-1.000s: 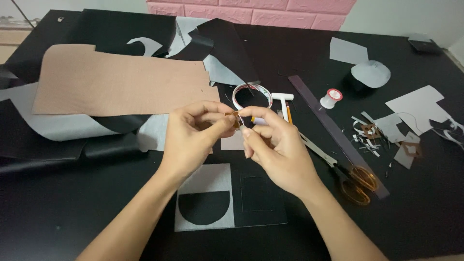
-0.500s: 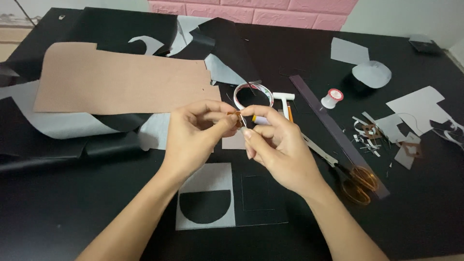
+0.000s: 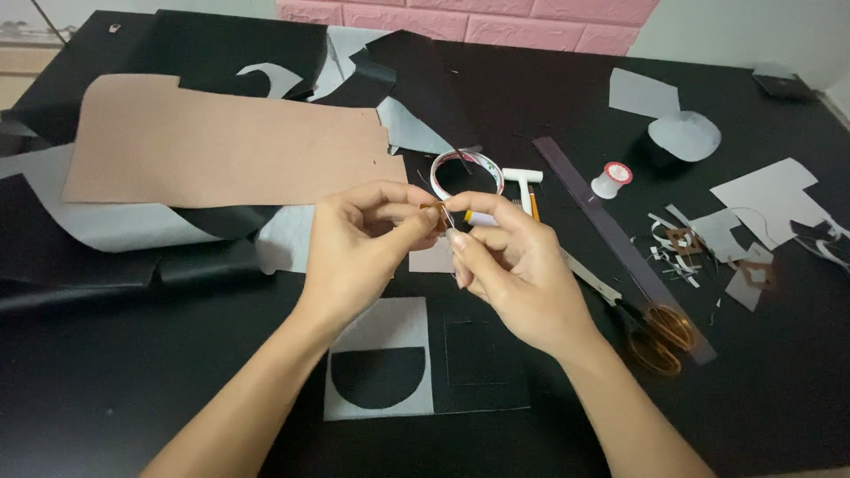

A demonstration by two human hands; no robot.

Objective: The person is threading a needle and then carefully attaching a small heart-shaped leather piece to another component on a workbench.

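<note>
Both forearms reach in from below and converge. The left hand (image 3: 359, 252) curls, thumb and forefinger pinched together. The right hand (image 3: 513, 265) faces it, fingertips (image 3: 456, 237) pinched, nearly touching the left hand's fingertips.

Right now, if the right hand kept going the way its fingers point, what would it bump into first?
The right hand points up-left at the left hand; their fingertips already meet around a small brown piece. So it would likely press into that piece and the left fingertips first, though depth is hard to judge.
</note>
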